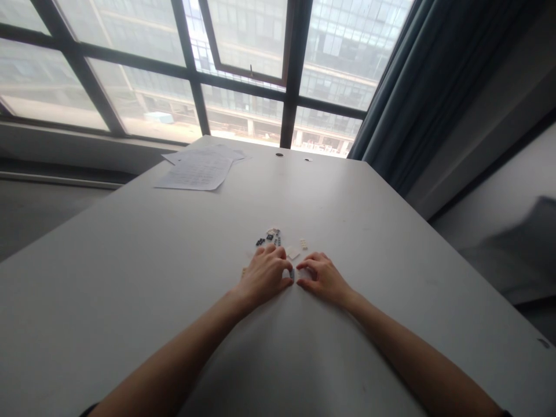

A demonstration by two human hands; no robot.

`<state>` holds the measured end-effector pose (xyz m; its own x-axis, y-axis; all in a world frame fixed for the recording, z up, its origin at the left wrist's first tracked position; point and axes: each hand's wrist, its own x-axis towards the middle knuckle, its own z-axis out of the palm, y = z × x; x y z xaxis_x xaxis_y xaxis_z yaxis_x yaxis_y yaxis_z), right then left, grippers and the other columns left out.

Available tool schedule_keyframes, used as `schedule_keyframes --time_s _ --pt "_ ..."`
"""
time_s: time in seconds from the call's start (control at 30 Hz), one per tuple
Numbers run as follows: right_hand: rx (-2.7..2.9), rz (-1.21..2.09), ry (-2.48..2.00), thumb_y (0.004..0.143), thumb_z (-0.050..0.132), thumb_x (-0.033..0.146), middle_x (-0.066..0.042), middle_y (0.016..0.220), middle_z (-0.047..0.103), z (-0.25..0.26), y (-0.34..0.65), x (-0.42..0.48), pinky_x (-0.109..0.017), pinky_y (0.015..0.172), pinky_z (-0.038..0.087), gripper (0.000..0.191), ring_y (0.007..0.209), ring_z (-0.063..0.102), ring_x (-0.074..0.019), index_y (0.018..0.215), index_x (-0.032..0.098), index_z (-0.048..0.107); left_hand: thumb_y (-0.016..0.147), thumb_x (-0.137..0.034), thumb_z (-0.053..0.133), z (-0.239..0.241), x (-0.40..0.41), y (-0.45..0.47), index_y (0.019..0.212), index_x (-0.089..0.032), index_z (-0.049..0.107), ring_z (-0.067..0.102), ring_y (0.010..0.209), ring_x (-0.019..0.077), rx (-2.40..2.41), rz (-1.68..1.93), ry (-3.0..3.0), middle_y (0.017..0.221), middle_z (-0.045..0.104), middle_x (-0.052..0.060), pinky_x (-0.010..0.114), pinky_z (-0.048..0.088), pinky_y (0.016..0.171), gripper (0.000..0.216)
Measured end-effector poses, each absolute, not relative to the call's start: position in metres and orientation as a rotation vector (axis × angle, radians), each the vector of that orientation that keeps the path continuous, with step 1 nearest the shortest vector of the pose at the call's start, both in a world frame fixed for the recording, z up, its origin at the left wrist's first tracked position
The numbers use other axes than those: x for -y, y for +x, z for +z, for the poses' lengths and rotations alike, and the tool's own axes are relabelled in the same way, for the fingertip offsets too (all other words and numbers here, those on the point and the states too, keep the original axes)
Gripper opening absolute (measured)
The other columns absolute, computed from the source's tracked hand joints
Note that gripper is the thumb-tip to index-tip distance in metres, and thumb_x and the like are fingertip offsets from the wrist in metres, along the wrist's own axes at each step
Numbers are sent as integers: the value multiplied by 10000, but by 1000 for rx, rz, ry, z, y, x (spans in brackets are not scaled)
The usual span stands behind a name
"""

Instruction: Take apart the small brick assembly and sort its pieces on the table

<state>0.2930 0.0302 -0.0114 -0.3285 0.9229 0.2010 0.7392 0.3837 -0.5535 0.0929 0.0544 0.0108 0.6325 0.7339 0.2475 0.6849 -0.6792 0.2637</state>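
My left hand (266,271) is curled over the table, its thumb and index finger closed on a small grey toy brick (292,274). Just to the right, my right hand (322,278) has its thumb and fingers curved with a gap between them. Nothing shows in that gap, and the fingertips are close to the grey brick. Beyond the hands lie a white flat piece (292,252) and a cream studded brick (303,244). Several dark bricks (260,242) and grey bricks (278,238) are clustered past my left knuckles. A tan piece (244,271) is partly hidden by my left hand.
The white table (347,214) stretches toward a dark-framed window (243,98). Printed sheets of paper (195,172) overlap at its far left. Two small round holes, one a dark grommet (280,154), sit near the far edge. A blue-grey curtain (417,87) hangs at right.
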Motion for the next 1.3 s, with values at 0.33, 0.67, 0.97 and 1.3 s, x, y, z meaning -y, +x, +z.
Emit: schedule_keyframes --time_s 0.33,0.67,0.97,1.3 --pt "2159 482 -1413 726 730 250 -41 993 618 -13 285 -31 -381 948 380 262 1017 503 -222 982 219 680 737 -298 663 10 -57 90 872 -284 733 500 958 243 -1184 473 2715 947 642 35 413 362 857 153" --pt "2132 477 -1422 719 739 256 -39 1000 613 -16 283 -31 -382 956 377 269 1022 502 -224 978 224 675 721 -290 667 9 -58 90 892 -270 723 513 962 238 -1167 472 2695 955 651 29 410 369 866 181" --pt "2102 511 -1428 750 729 335 -65 1078 619 -20 286 -33 -392 958 381 404 1038 503 -231 1115 200 621 771 -433 639 27 -74 67 959 -246 692 536 1003 259 -1291 664 2584 1024 658 50 411 392 868 270" --pt "2150 495 -1387 739 737 326 -56 1061 611 -22 284 -33 -398 979 370 374 1053 491 -229 1095 236 664 803 -472 520 5 -116 14 814 -188 686 570 760 193 -1582 1089 2153 836 661 45 325 447 769 330"
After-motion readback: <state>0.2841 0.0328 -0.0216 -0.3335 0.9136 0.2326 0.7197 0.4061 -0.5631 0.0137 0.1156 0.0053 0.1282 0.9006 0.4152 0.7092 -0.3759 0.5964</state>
